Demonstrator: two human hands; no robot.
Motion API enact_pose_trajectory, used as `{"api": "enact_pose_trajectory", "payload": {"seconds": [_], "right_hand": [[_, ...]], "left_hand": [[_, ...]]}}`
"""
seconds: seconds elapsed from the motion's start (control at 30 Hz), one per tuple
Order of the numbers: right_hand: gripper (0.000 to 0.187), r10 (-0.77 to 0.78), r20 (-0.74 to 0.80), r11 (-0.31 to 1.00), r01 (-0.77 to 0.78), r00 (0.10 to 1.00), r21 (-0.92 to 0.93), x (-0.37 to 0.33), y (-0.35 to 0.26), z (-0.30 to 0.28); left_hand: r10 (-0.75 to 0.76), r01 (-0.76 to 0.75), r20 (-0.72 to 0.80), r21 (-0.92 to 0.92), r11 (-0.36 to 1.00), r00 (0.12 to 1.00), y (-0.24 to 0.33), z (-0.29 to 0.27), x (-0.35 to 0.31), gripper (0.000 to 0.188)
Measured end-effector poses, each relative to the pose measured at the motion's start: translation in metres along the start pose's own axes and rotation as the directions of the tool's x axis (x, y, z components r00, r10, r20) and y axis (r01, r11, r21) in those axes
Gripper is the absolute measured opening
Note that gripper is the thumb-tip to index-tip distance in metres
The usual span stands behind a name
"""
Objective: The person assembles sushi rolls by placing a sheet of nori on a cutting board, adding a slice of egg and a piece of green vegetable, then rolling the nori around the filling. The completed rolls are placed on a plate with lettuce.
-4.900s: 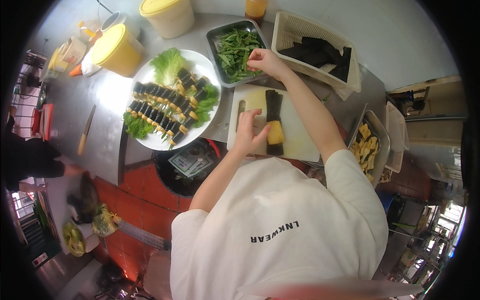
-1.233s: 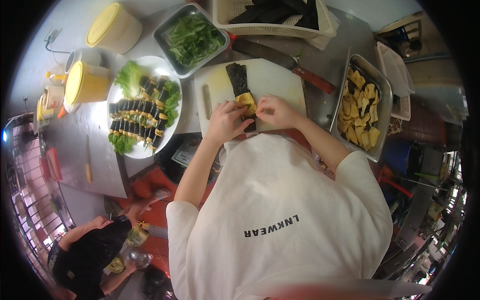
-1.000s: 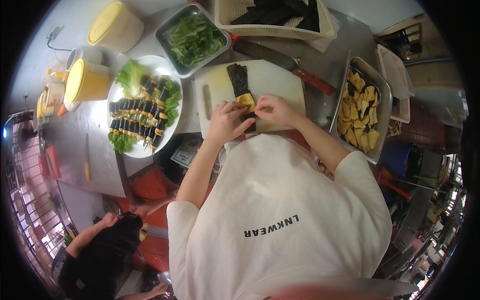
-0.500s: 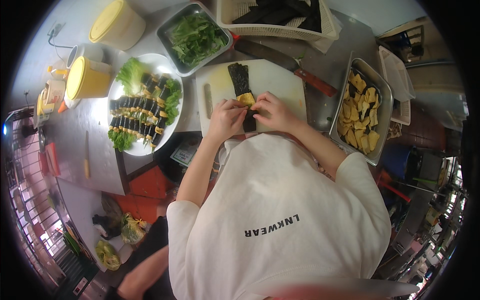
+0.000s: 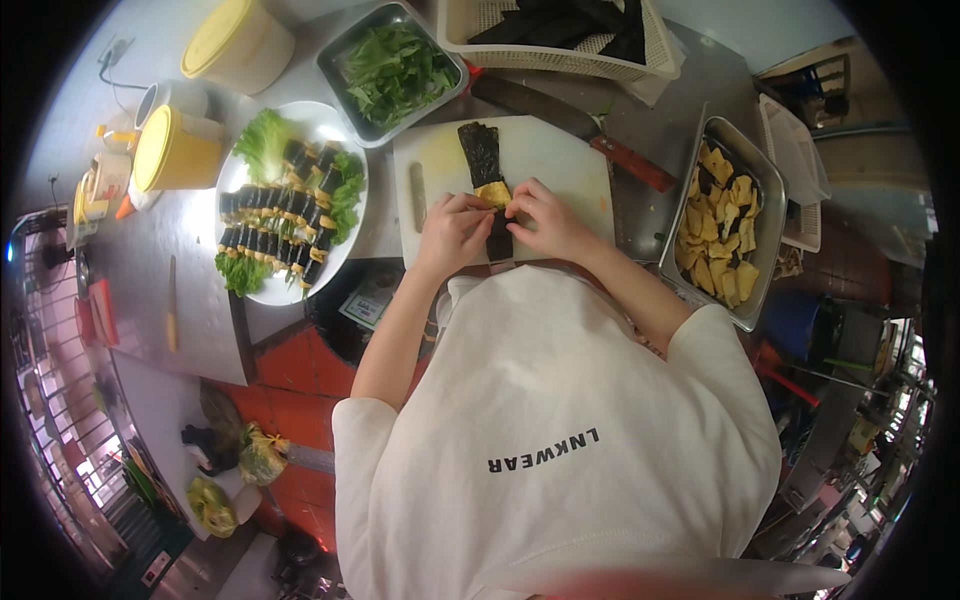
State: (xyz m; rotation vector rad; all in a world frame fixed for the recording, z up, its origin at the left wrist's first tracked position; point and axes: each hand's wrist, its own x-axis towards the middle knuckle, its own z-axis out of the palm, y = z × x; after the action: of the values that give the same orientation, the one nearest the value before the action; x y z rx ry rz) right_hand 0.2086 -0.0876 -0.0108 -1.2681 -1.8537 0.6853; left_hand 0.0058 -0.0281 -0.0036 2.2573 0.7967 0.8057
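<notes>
On the white cutting board (image 5: 560, 160) a dark seaweed strip (image 5: 480, 148) lies lengthwise, its near end reaching toward my body. Across its middle rests a yellow piece of fried tofu (image 5: 491, 193). My left hand (image 5: 455, 232) has its thumb and fingers pinched at the piece's near left edge. From the other side my right hand (image 5: 546, 222) pinches at its near right edge, the fingertips of both hands almost meeting. My fingers partly cover what is between them.
A cleaver (image 5: 560, 115) lies across the board's far right corner. Right stands a metal tray (image 5: 768, 190) of yellow pieces; behind are a tray (image 5: 330, 75) of greens and a basket (image 5: 560, 58) of seaweed. A plate (image 5: 352, 225) of seaweed rolls sits left, a knife (image 5: 172, 310) beyond.
The fingertips have shifted slightly and the bit of green between them no longer shows. Another person's arm and dark clothing have left the lower left, baring red floor tiles.
</notes>
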Motion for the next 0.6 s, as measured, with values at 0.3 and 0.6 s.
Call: {"api": "enact_pose_trajectory", "payload": {"seconds": [0.3,0.6], "right_hand": [[0.013,0.056,0.064,0.998,-0.056,0.996,-0.008,0.005,-0.006,-0.002],[0.013,-0.175,0.184,0.969,0.203,0.967,-0.144,-0.017,-0.013,-0.016]], "left_hand": [[-0.022,0.022,-0.006,0.003,1.0,1.0,-0.001,0.001,-0.001,0.011],[-0.011,0.012,-0.097,0.005,1.0,0.995,-0.003,0.005,0.002,0.007]]}}
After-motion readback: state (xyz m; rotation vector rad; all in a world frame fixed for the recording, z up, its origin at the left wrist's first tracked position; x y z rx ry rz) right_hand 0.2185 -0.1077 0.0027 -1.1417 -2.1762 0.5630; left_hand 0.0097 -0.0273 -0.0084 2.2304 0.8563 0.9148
